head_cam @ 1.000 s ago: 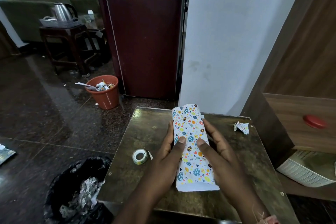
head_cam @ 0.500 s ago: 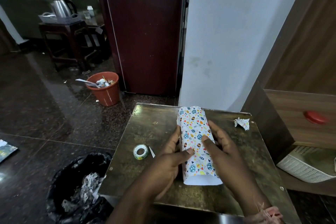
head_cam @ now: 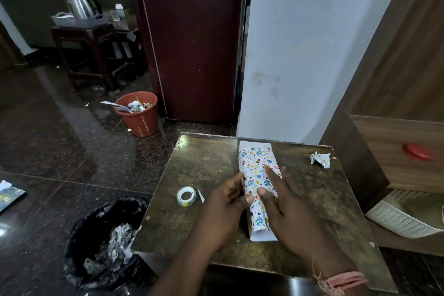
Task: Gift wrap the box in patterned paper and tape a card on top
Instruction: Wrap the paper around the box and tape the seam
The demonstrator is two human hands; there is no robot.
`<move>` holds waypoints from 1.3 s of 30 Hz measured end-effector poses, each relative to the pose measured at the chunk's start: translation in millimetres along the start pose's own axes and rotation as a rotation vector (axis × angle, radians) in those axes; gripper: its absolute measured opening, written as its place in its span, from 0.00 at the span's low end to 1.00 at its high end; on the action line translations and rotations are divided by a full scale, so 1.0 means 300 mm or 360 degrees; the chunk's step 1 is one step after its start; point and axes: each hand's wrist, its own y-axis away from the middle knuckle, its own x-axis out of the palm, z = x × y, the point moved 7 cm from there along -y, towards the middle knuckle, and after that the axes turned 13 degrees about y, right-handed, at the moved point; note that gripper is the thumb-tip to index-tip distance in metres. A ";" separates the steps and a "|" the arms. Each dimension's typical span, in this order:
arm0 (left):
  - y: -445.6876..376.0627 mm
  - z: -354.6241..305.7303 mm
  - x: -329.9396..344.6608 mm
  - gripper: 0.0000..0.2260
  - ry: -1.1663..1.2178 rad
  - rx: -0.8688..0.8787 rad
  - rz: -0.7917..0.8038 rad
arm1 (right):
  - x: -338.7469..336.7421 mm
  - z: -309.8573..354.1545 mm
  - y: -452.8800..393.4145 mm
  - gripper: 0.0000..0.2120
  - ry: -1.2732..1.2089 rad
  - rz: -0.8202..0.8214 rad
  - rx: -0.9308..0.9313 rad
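Note:
The box, wrapped in white patterned paper (head_cam: 255,166), lies lengthwise on the brown table (head_cam: 204,168), with white paper ends sticking out past it near and far. My left hand (head_cam: 223,209) holds its left side, fingers curled against the edge and thumb on top. My right hand (head_cam: 288,209) lies over the top and right side, its index finger straight along the paper. The two thumbs almost meet on top. A roll of clear tape (head_cam: 186,196) lies left of my left hand. I see no card on the table.
A crumpled scrap of patterned paper (head_cam: 320,158) sits at the table's far right. On the floor to the left are a black-lined bin (head_cam: 103,235) and, farther back, an orange bucket (head_cam: 139,115). A white basket (head_cam: 403,216) and a wooden cabinet (head_cam: 396,146) stand close on the right.
The paper has been drawn tighter round the box, so the package looks narrower. My hands have closed in until the thumbs nearly meet on top.

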 end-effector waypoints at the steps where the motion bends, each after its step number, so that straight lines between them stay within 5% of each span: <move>1: -0.003 -0.010 -0.021 0.22 -0.0042 0.0028 -0.0074 | 0.000 0.000 -0.001 0.26 0.0000 -0.0005 0.0004; 8: -0.002 -0.126 -0.263 0.19 -0.0487 0.0236 -0.0539 | -0.105 -0.031 0.001 0.23 -0.0373 -0.0438 0.0139; 15: -0.012 -0.014 -0.408 0.38 -0.1235 -0.0242 -0.0291 | -0.147 0.068 0.016 0.11 -0.0279 -0.0795 -0.0095; 21: -0.010 0.010 -0.386 0.32 -0.1532 -0.0214 -0.0269 | -0.085 0.240 0.043 0.07 -0.0261 -0.0708 -0.0363; 24: -0.002 -0.016 -0.386 0.30 -0.1389 -0.0044 -0.0297 | -0.054 0.286 0.046 0.07 -0.0229 -0.0632 -0.0419; 32: 0.025 -0.118 -0.309 0.26 0.0053 -0.0026 -0.0031 | -0.042 0.315 0.044 0.08 -0.0507 -0.0469 -0.0306; 39: 0.029 -0.139 -0.254 0.28 0.0301 0.0011 0.0128 | -0.001 0.261 0.029 0.15 -0.0913 -0.0189 0.0045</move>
